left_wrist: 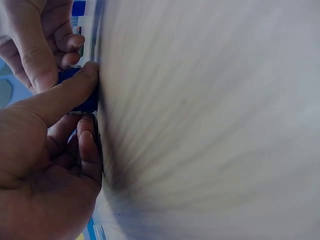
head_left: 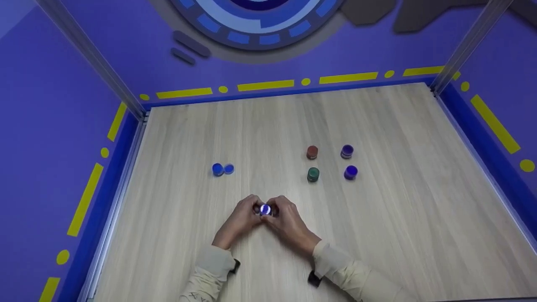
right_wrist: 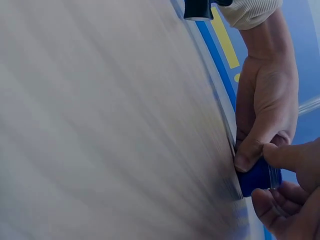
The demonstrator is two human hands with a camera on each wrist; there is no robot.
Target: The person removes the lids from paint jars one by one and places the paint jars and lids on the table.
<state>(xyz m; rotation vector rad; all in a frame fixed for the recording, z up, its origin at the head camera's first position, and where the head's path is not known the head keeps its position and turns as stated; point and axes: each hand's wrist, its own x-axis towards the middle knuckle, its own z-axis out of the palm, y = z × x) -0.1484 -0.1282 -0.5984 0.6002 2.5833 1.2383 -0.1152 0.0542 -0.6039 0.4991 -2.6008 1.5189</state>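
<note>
Both hands meet around a small blue paint jar [head_left: 265, 209] near the middle front of the table. My left hand [head_left: 242, 218] grips its blue lower part from the left, with the thumb [left_wrist: 67, 95] laid across the side. From the other side my right hand [head_left: 289, 218] pinches the jar near its clear top rim [right_wrist: 275, 177]. Upright and close to the wood, the jar has a bright glare on top in the head view. Fingers hide much of its sides.
Ahead to the left stands another blue jar [head_left: 217, 169], a flat blue disc [head_left: 229, 169] beside it. To the right are a red-brown jar [head_left: 312, 152], a green jar [head_left: 313, 174] and two purple jars [head_left: 350, 172]. Blue-purple walls [head_left: 268, 69] enclose the wooden table [head_left: 398, 209].
</note>
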